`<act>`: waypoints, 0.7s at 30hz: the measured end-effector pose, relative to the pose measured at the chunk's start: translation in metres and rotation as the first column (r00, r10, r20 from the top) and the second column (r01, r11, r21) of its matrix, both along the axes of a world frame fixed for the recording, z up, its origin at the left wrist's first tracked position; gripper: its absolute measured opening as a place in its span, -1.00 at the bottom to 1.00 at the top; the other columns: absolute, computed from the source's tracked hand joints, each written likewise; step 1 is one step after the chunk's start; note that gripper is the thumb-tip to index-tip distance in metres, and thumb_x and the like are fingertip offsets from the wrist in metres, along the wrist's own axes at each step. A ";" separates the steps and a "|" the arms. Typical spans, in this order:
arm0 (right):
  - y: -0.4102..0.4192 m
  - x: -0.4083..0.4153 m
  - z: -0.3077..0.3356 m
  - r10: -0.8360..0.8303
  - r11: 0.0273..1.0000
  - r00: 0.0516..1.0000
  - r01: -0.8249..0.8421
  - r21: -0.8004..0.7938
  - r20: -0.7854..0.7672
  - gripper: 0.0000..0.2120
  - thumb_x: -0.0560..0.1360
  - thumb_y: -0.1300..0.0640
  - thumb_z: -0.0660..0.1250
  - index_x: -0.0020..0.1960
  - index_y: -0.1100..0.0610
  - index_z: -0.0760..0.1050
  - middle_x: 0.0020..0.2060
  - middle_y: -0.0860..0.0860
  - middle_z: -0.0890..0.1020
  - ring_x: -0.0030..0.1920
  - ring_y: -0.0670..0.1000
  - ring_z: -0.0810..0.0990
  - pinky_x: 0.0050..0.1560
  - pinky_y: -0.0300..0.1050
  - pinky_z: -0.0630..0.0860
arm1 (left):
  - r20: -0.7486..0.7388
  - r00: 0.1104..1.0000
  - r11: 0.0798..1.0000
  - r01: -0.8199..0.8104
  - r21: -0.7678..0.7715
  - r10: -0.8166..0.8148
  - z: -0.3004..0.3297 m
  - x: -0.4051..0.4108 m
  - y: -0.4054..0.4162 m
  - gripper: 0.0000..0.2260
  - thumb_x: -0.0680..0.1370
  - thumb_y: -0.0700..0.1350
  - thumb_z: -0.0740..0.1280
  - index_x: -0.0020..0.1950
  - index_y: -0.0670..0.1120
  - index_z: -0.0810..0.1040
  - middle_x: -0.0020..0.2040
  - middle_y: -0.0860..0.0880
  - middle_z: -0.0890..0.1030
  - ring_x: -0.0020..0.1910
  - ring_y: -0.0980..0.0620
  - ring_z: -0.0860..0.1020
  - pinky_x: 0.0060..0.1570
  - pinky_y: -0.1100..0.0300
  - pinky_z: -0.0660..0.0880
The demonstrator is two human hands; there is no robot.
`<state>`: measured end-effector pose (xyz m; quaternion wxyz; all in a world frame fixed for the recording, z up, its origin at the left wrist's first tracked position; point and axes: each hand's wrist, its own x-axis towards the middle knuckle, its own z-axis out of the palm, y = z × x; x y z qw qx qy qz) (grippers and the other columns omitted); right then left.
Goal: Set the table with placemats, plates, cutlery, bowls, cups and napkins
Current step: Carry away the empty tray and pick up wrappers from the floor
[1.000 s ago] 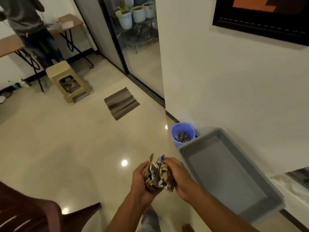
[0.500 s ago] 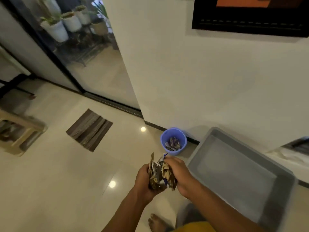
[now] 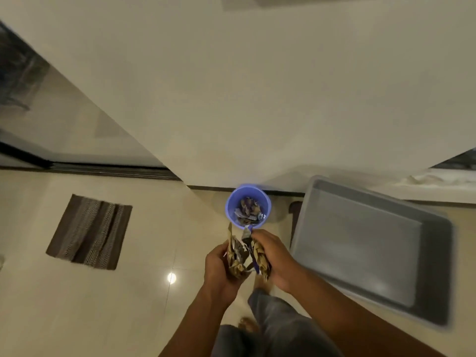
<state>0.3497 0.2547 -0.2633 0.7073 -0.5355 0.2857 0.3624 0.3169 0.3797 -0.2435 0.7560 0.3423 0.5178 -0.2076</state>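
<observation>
A pale cream wall (image 3: 257, 86) fills the upper part of the view and meets a glossy cream tiled floor (image 3: 77, 305) along a dark skirting strip. At the left, beyond the wall's corner, a dark-framed glass door (image 3: 38, 112) runs down to a floor track.

On the floor near the wall's foot, toward the right, lies a large grey plastic tray (image 3: 435, 313), shallow and rectangular, set at a slant with its far left corner close to the skirting. On the floor at the left lies a brown striped mat (image 3: 88, 231), well apart from the tray.

Between them, just beside the tray's far left corner and close to the skirting, stands a small blue plastic bin (image 3: 266, 202) with crumpled wrappers inside.

Nearer the camera than the bin, the person's two forearms reach forward over the floor. The left hand (image 3: 217, 266) and the right hand (image 3: 277, 258) together hold a bundle of crumpled wrappers (image 3: 244, 256), brown, silver and blue; each grip is curled round its side of the bundle, with a strip or two sticking up toward the bin's near rim. Below the hands, grey trouser legs and a bare foot (image 3: 248, 324) show on the floor, blurred.
</observation>
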 end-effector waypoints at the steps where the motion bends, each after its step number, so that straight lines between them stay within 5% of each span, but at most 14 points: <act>1: 0.002 0.007 -0.009 -0.019 1.000 1.000 0.019 0.009 -0.005 -0.73 0.64 0.02 0.31 0.18 0.19 0.63 0.04 0.21 0.74 0.10 0.19 0.72 0.29 0.15 0.58 | 0.006 1.000 1.000 0.001 -0.018 -0.001 -0.004 0.008 0.003 -0.61 0.65 -0.08 0.18 -0.10 -0.22 0.76 -0.02 -0.24 0.72 -0.15 -0.16 0.71 -0.03 -0.02 0.57; 7: 0.017 0.041 -0.088 -0.203 0.978 0.974 0.206 0.016 -0.102 -0.54 0.51 -0.07 0.41 0.26 0.23 0.62 0.13 0.28 0.70 0.21 0.30 0.66 0.38 0.31 0.49 | -0.046 0.995 0.993 0.089 -0.077 -0.093 -0.074 0.055 0.027 -0.63 0.64 -0.09 0.21 -0.15 -0.18 0.75 -0.10 -0.18 0.71 -0.19 -0.11 0.71 -0.18 0.04 0.58; 11: 0.030 0.056 -0.151 -0.279 0.960 0.950 0.279 -0.023 -0.137 -0.43 0.46 -0.19 0.47 0.31 0.16 0.59 0.18 0.30 0.67 0.24 0.33 0.64 0.37 0.36 0.49 | -0.124 0.973 0.980 0.197 -0.007 -0.196 -0.143 0.088 0.044 -0.60 0.55 -0.03 0.30 0.28 -0.22 0.64 0.15 -0.22 0.62 0.10 -0.20 0.61 0.00 -0.05 0.65; 14: 0.039 0.065 -0.201 -0.360 0.933 0.913 0.358 -0.043 -0.193 -0.26 0.34 -0.28 0.56 0.30 0.24 0.59 0.24 0.41 0.58 0.18 0.41 0.59 0.41 0.35 0.43 | -0.123 0.940 0.945 0.325 0.033 -0.319 -0.199 0.110 0.050 -0.63 0.59 -0.04 0.29 0.30 -0.21 0.62 -0.09 -0.20 0.65 -0.14 -0.12 0.66 -0.19 0.02 0.68; 16: 0.042 0.073 -0.220 -0.419 0.908 0.886 0.414 -0.069 -0.199 -0.36 0.45 -0.20 0.49 0.33 0.25 0.58 0.27 0.37 0.59 0.22 0.36 0.60 0.43 0.37 0.42 | -0.125 0.921 0.924 0.378 0.063 -0.369 -0.222 0.128 0.051 -0.70 0.63 -0.05 0.28 0.26 -0.16 0.63 -0.18 -0.11 0.72 -0.24 -0.06 0.71 -0.18 -0.01 0.70; 21: 0.054 0.098 -0.278 -0.503 0.859 0.816 0.508 -0.060 -0.285 -0.61 0.61 -0.06 0.36 0.32 0.16 0.59 0.18 0.20 0.69 0.28 0.25 0.63 0.38 0.24 0.51 | -0.187 0.838 0.844 0.532 0.071 -0.512 -0.282 0.168 0.056 -0.73 0.67 0.05 0.23 0.18 -0.06 0.64 -0.16 -0.09 0.74 -0.05 -0.11 0.68 0.03 -0.04 0.63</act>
